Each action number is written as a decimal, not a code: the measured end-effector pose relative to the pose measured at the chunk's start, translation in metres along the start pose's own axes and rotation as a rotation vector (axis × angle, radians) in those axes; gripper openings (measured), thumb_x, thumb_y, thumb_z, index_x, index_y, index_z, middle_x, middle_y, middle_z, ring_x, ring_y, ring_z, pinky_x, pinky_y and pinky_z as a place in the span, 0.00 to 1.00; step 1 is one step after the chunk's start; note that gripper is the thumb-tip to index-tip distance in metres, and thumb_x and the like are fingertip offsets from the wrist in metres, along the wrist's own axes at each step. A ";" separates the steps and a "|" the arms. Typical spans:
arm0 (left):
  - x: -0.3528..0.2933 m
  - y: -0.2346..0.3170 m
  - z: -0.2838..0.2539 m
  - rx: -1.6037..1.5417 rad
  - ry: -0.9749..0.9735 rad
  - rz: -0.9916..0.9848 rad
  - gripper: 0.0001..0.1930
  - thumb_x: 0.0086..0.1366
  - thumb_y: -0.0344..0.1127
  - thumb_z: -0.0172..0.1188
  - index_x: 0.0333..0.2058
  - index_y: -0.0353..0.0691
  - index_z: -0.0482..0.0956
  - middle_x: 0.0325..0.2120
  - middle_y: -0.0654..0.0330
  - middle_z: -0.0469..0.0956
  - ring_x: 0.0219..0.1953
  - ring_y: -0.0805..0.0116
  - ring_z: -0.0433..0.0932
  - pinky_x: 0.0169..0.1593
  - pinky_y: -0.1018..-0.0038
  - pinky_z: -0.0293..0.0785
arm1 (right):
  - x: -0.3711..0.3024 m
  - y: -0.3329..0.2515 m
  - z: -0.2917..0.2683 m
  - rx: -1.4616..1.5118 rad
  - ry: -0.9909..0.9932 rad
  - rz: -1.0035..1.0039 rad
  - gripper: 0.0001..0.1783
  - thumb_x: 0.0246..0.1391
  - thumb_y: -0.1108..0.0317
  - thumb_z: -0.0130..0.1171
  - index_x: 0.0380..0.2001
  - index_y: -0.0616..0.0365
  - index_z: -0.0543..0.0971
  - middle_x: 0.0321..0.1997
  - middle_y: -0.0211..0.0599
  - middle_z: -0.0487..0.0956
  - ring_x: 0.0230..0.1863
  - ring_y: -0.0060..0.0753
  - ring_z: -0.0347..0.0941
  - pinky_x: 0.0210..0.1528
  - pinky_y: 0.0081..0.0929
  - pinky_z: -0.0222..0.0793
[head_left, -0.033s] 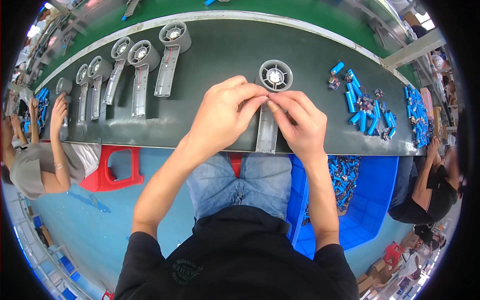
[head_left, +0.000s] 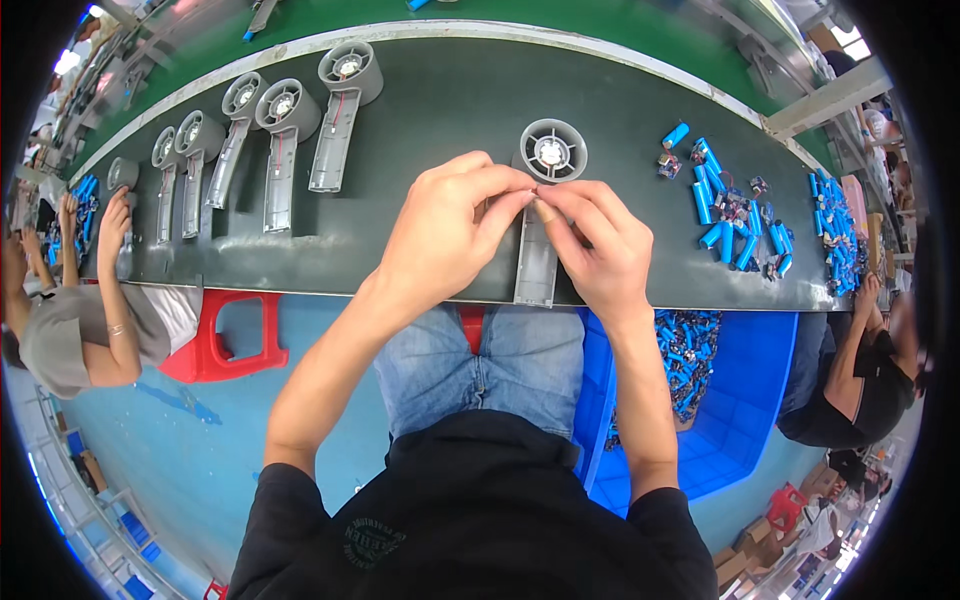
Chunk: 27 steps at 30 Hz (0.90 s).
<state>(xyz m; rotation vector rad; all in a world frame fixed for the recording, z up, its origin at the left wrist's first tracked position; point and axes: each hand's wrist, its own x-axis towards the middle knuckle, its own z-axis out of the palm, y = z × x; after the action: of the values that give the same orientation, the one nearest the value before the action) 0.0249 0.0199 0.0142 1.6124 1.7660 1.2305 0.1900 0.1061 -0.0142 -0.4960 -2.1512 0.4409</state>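
Observation:
A grey handheld fan housing lies in front of me on the dark table, its round fan head pointing away and its open handle shell toward me. Over the neck of the housing, my left hand and my right hand meet fingertip to fingertip. Both are closed in a pinch. Whatever sits between the fingertips is too small and too covered to make out. The fingers hide the upper part of the handle.
Several similar grey fan housings stand in a row at the left. Blue battery cells with small circuit boards lie at the right of the table. Below is a blue bin holding more cells. Co-workers sit on both sides; a red stool stands left.
The fan housing has shifted very slightly to the right. My hands keep the same pinch in the same place.

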 end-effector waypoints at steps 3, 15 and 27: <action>-0.003 0.005 -0.003 -0.165 -0.087 -0.154 0.11 0.65 0.27 0.58 0.45 0.35 0.81 0.28 0.55 0.78 0.28 0.67 0.77 0.33 0.68 0.73 | 0.000 -0.001 0.002 -0.046 0.003 0.054 0.08 0.49 0.79 0.68 0.35 0.61 0.82 0.35 0.34 0.81 0.23 0.20 0.73 0.23 0.19 0.70; -0.023 -0.014 0.023 -0.603 0.082 -0.088 0.16 0.63 0.24 0.63 0.50 0.29 0.78 0.42 0.50 0.84 0.44 0.65 0.84 0.51 0.72 0.78 | -0.003 -0.003 0.006 0.179 0.043 0.144 0.06 0.48 0.81 0.65 0.31 0.63 0.79 0.32 0.34 0.78 0.26 0.22 0.70 0.28 0.19 0.67; -0.024 -0.028 0.016 -0.762 -0.034 -0.064 0.19 0.64 0.22 0.61 0.54 0.31 0.78 0.47 0.51 0.81 0.49 0.66 0.80 0.56 0.71 0.74 | -0.001 0.004 0.003 0.148 0.011 0.096 0.07 0.47 0.80 0.66 0.31 0.62 0.79 0.32 0.35 0.79 0.31 0.29 0.70 0.32 0.24 0.67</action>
<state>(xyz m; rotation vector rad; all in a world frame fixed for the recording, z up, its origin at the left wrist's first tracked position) 0.0277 0.0038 -0.0224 1.1032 1.0937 1.5697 0.1887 0.1085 -0.0181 -0.5178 -2.0716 0.6445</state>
